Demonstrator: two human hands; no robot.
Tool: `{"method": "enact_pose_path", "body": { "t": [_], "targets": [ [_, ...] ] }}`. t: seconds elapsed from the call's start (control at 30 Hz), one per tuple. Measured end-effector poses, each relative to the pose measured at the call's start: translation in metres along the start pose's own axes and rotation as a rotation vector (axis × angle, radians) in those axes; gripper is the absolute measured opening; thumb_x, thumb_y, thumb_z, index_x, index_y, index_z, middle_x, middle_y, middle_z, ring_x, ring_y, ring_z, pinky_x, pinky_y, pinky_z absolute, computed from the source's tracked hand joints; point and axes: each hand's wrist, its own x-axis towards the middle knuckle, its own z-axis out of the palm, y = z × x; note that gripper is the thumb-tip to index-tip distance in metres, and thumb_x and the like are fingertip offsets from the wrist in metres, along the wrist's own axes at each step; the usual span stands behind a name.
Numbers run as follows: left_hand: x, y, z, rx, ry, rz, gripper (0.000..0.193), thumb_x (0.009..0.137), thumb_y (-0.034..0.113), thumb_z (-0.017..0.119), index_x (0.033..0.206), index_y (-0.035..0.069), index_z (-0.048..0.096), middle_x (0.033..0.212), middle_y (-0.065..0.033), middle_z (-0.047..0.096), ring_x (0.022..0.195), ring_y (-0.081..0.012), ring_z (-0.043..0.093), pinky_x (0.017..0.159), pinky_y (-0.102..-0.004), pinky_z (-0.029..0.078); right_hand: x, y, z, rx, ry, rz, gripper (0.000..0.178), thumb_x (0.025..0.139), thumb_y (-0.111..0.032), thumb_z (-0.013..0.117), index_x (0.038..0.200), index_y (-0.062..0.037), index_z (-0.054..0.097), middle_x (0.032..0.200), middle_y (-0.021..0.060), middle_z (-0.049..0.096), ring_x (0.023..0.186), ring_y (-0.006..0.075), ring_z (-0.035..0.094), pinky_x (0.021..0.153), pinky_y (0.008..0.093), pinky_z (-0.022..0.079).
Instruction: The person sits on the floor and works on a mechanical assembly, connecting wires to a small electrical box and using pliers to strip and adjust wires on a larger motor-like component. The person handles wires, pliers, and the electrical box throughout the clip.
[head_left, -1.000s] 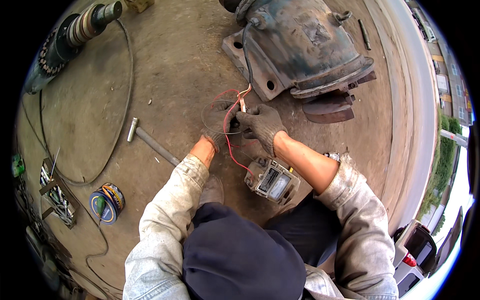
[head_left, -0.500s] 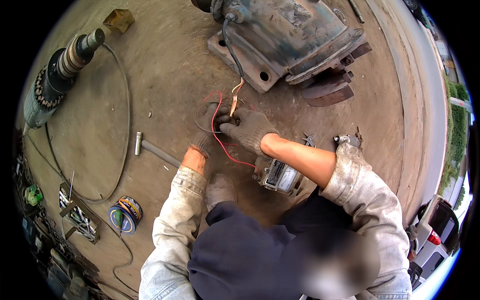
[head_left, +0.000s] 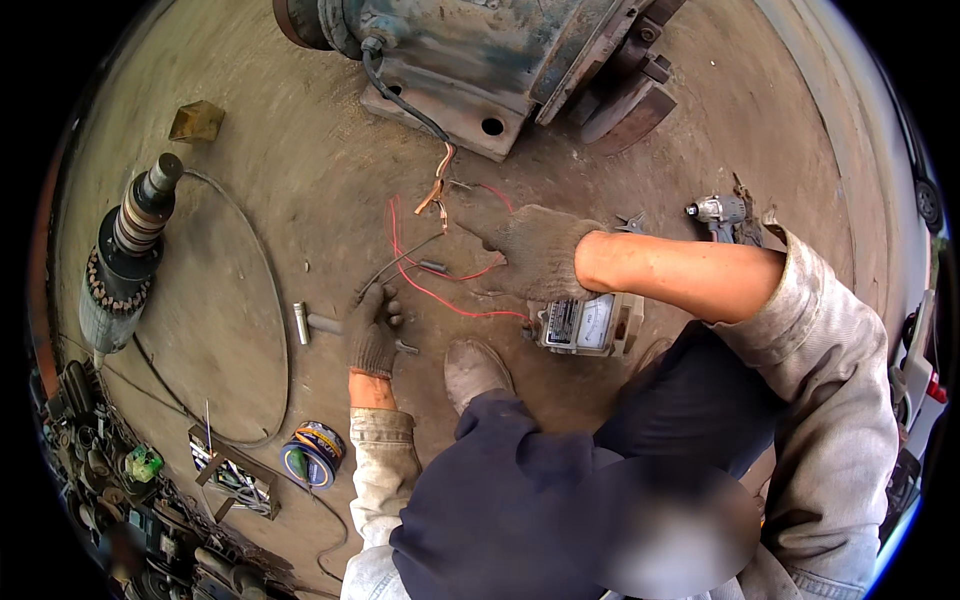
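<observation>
A grey-gloved left hand (head_left: pixel 372 330) of mine has its fingers curled around one end of a thin dark wire (head_left: pixel 400 259). The wire's other end reaches the bare copper wires (head_left: pixel 433 192) of a black cable (head_left: pixel 402 102) from a large blue-grey motor (head_left: pixel 450 70). My gloved right hand (head_left: pixel 545 252) hangs beside these wires, fingers stretched out and apart, with nothing visible in it. Under it, near my right forearm, a boxy meter (head_left: pixel 592 325) with a dial rests on the ground. Its red lead (head_left: pixel 440 300) loops toward the copper ends. A short dark probe-like piece (head_left: pixel 433 267) lies between my hands.
A hammer (head_left: pixel 302 322) lies beside my left hand. Further left are a motor rotor (head_left: pixel 125 250), a cable loop (head_left: pixel 285 300), a round blue tin (head_left: pixel 312 455) and a tool box (head_left: pixel 232 475). An impact wrench (head_left: pixel 718 210) and pliers (head_left: pixel 632 222) lie at right.
My hands have parted from the copper wires: the left has drawn back toward me with the dark wire, the right has moved right and its fingers have spread. The view has shifted.
</observation>
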Motion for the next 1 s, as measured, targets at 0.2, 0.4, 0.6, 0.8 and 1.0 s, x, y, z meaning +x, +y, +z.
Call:
{"method": "enact_pose_path", "body": {
  "t": [0.2, 0.4, 0.6, 0.8, 1.0],
  "targets": [
    [-0.018, 0.01, -0.01, 0.051, 0.088, 0.043, 0.037, 0.104, 0.013, 0.064, 0.138, 0.001, 0.056, 0.1, -0.0091, 0.067, 0.074, -0.0135, 0.059, 0.061, -0.0261, 0.047, -0.061, 0.05, -0.034, 0.046, -0.015, 0.152, 0.058, 0.095, -0.039, 0.063, 0.142, -0.0052, 0.06, 0.128, 0.0211, 0.07, 0.118, 0.0375, 0.067, 0.1, 0.0452, 0.054],
    [-0.03, 0.016, 0.013, 0.357, 0.434, 0.364, 0.037, 0.106, 0.017, 0.061, 0.138, -0.001, 0.057, 0.107, -0.0107, 0.068, 0.086, -0.0146, 0.064, 0.071, -0.0294, 0.051, -0.141, 0.125, 0.003, 0.377, 0.21, 0.318, 0.056, 0.094, -0.036, 0.068, 0.136, 0.0005, 0.064, 0.126, 0.0193, 0.072, 0.115, 0.0286, 0.069, 0.098, 0.0386, 0.054],
    [-0.082, 0.038, 0.124, 0.808, 0.16, 0.979, 0.035, 0.103, 0.015, 0.064, 0.133, -0.001, 0.06, 0.118, -0.0137, 0.07, 0.105, -0.0214, 0.066, 0.091, -0.0364, 0.054, -0.183, 0.153, 0.106, 0.736, 0.4, 0.431, 0.052, 0.097, -0.032, 0.069, 0.136, 0.0015, 0.065, 0.126, 0.0185, 0.072, 0.115, 0.0228, 0.069, 0.101, 0.0349, 0.052],
    [-0.091, -0.008, 0.242, 1.677, -0.949, 1.052, 0.088, 0.06, 0.04, 0.092, 0.134, 0.006, 0.059, 0.134, -0.0129, 0.06, 0.123, -0.0369, 0.056, 0.105, -0.0496, 0.044, -0.185, 0.149, 0.192, 0.659, 0.549, 0.437, 0.045, 0.099, -0.024, 0.062, 0.138, -0.0024, 0.065, 0.134, 0.0193, 0.069, 0.124, 0.0347, 0.065, 0.106, 0.0411, 0.05],
    [-0.091, -0.032, 0.247, 1.783, -0.836, 0.968, 0.093, 0.057, 0.043, 0.093, 0.135, 0.007, 0.057, 0.13, -0.0121, 0.06, 0.124, -0.0375, 0.053, 0.108, -0.0534, 0.04, -0.167, 0.142, 0.206, 0.708, 0.602, 0.387, 0.035, 0.097, -0.02, 0.062, 0.128, -0.0064, 0.071, 0.128, 0.0188, 0.071, 0.12, 0.0363, 0.065, 0.103, 0.0431, 0.051]
  ]
}}
